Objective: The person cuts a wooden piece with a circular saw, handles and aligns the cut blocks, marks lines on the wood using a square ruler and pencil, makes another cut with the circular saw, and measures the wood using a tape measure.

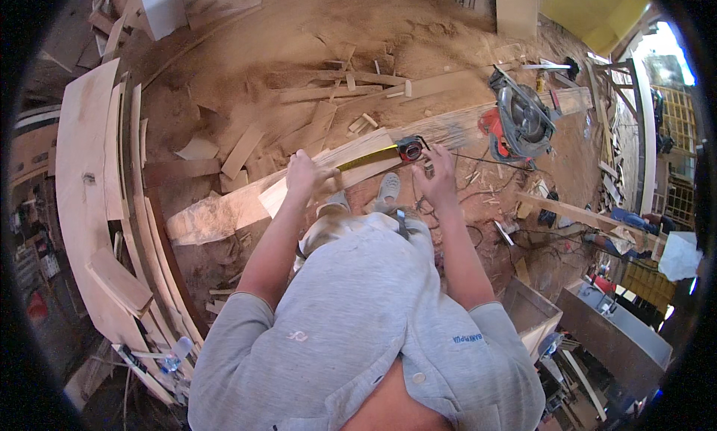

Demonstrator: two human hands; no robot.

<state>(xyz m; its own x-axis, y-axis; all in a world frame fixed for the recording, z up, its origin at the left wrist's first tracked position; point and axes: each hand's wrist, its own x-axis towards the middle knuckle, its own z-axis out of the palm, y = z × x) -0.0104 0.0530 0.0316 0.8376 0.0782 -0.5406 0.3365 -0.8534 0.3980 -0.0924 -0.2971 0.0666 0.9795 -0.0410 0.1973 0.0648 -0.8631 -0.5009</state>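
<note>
A short pale board lies on a longer plank in front of me. Across the board runs the yellow blade of a tape measure, its red and black case toward the right. My left hand is at the blade's left end, fingers closed on it near the board's front edge; the fingertips are small in view. Just right of the case is my right hand, thumb and fingers apart, close to the case without wrapping it.
A red circular saw stands on the plank's right part, with dark cables near it. Offcuts and sawdust cover the ground beyond. Tall boards stack at the left. A metal box and a person's arm are at the right.
</note>
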